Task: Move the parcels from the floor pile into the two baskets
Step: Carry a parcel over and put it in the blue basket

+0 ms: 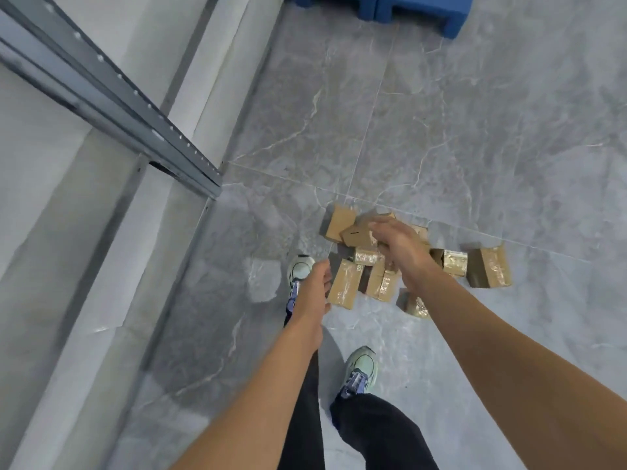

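a: which parcel does the coming move turn on?

b: the top parcel point(358, 235), plain brown card, tilted on the far left of the pile point(368, 257). the pile lies on the floor point(475, 130), just ahead of the feet.

a: state of the fingers there?

b: the right hand point(398, 247) lies over the pile from the right. its fingers curl round the top parcel's right end, the thumb on the upper face. the frame is blurred, so whether the parcel is clear of the ones below cannot be told.

a: and the other hand?

b: the left hand point(314, 293) holds nothing, fingers loosely curled. it sits just left of a long parcel point(344, 288) at the near left edge of the pile. that parcel's long axis runs away from the person, roughly in line with the left forearm.

a: so which hand is nearer to what?

b: by judgement, the right hand has the top parcel in hand, and the left is nearer the long parcel, which lies to the right of its fingertips. a short reach to the right would meet its long side.

a: surroundings?

b: a shoe point(300, 269) under the left hand, a grey rack point(135, 106) far left, a blue pallet point(407, 8) at the top edge. the baskets are out of view.
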Available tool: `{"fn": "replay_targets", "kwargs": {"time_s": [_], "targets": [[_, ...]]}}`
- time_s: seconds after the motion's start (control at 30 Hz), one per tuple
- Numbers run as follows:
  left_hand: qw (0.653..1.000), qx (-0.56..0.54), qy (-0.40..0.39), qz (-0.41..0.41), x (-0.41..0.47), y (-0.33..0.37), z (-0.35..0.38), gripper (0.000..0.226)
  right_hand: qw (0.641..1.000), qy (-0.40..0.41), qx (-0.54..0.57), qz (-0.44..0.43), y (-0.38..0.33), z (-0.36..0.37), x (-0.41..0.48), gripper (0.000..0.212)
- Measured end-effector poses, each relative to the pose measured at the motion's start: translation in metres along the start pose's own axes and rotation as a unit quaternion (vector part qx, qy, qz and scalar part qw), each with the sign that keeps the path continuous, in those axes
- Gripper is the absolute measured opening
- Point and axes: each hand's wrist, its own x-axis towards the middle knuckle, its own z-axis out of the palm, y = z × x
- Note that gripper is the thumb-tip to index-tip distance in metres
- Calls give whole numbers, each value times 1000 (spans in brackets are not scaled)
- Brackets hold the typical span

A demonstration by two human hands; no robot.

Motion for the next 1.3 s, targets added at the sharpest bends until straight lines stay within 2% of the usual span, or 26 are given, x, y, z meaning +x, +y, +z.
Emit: {"fn": "replay_targets", "kwargs": {"time_s": [0.1, 0.2, 0.37, 0.47, 0.57, 0.63, 0.7, 0.83, 0.93, 1.2, 1.3], "targets": [[999, -19, 4, -40, 84, 2, 11, 51, 999, 5, -26, 21, 16, 3, 82, 40], [996, -47, 6, -78, 166, -1, 17, 58, 997, 11, -58, 43, 33, 14, 163, 55], [986, -93, 22, -139, 298, 4, 29, 53, 989, 11, -128, 67, 65, 33, 287, 73], [975, -121, 50, -181, 364, 6, 38, 40, 982, 18, -168, 89, 80, 44, 351, 70], [961, -149, 66, -222, 414, 8, 49, 40, 970, 10, -221, 99, 93, 51, 405, 78], [953, -162, 73, -246, 441, 8, 53, 46, 957, 4, -269, 106, 104, 56, 435, 92], [945, -173, 80, -265, 466, 5, 54, 61, 949, 9, -289, 125, 115, 60, 461, 104], [933, -194, 81, -291, 501, -4, 51, 77, 945, -10, -295, 142, 126, 73, 492, 83], [933, -200, 73, -291, 512, -7, 44, 79, 932, -19, -322, 164, 134, 79, 499, 77], [952, -192, 53, -232, 497, 7, 25, 73, 954, -27, -260, 147, 119, 78, 476, 78], [956, -208, 45, -200, 474, 30, 15, 65, 963, -18, -235, 130, 100, 80, 452, 93]]}}
